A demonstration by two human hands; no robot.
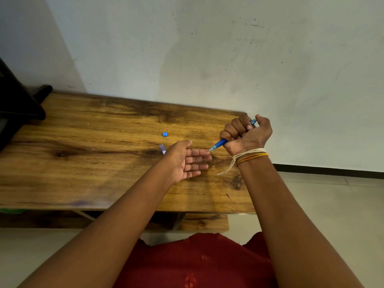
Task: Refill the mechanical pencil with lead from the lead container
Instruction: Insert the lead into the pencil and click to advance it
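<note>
right hand fists the blue mechanical pencil, tip aimed at the left hand, palm flat, fingers spread. lead container lies on the table behind. lead could snap or drop unseen.

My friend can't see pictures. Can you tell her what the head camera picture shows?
A person's right hand grips a blue mechanical pencil in its fist, tip pointing at the open left hand held palm-up over a wooden table. A small blue cap and a clear lead container lie on the table past the left hand.
</note>
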